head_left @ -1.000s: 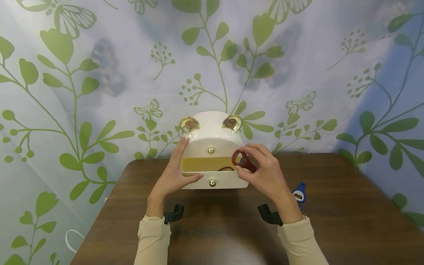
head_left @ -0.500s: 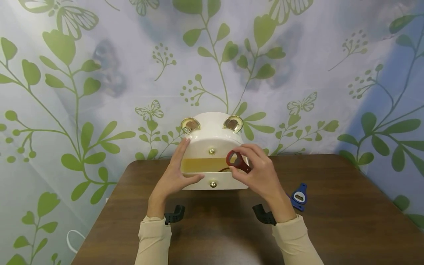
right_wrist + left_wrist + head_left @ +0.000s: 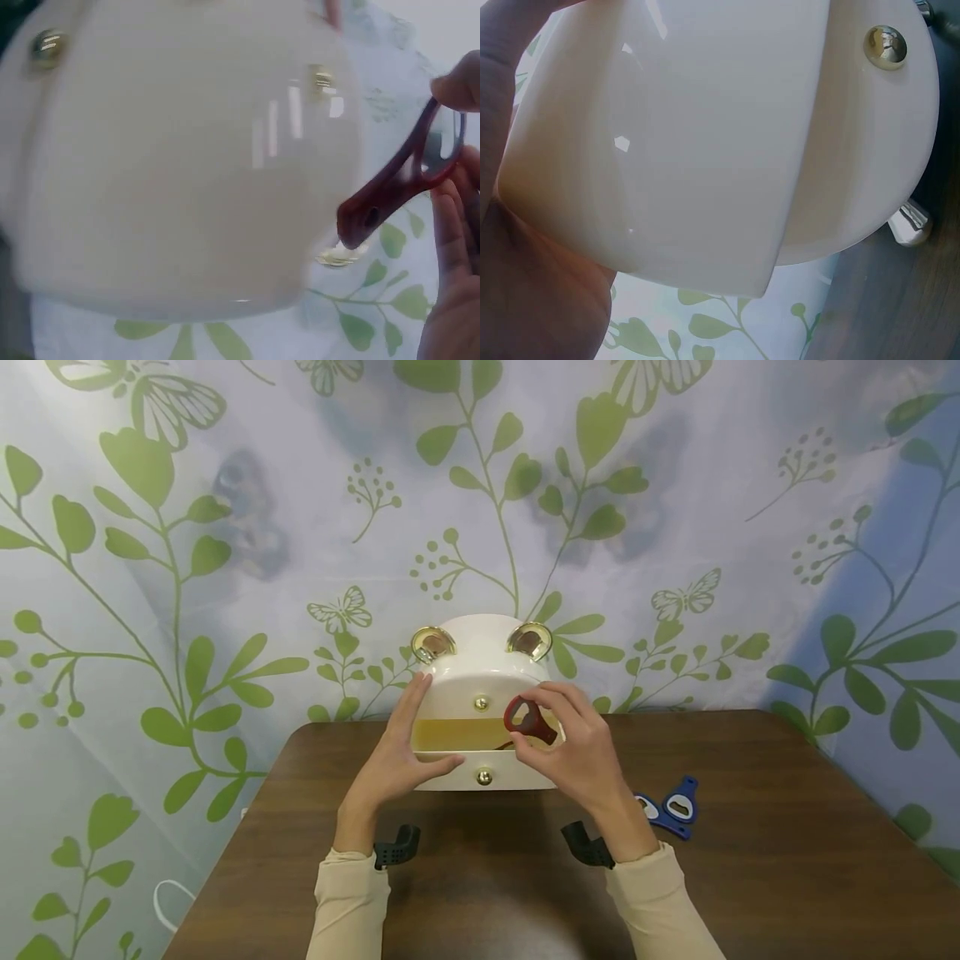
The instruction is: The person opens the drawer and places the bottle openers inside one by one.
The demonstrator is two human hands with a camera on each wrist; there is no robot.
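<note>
A white cabinet (image 3: 487,647) with gold ear-shaped trims stands at the table's back, its drawer (image 3: 450,771) with a round gold knob pulled out. My left hand (image 3: 390,756) rests along the cabinet's left side, fingers stretched upward and thumb across the drawer front. My right hand (image 3: 573,739) pinches a dark red bottle opener (image 3: 534,727) by its ring end, over the right part of the open drawer. In the right wrist view the opener's handle (image 3: 382,199) points away from the fingers. Inside the drawer a thin reddish-brown curved edge (image 3: 506,745) shows, mostly hidden behind the right hand.
Two blue bottle openers (image 3: 681,802) lie on the brown table (image 3: 787,860) right of the right forearm, one partly covered by it. Black wrist mounts (image 3: 588,846) stick out below both hands. A leaf-patterned cloth (image 3: 300,527) hangs behind the table.
My right hand has moved left with the red bottle opener, from the drawer's right end further over its opening. More of the blue openers shows now. My left hand stays in place.
</note>
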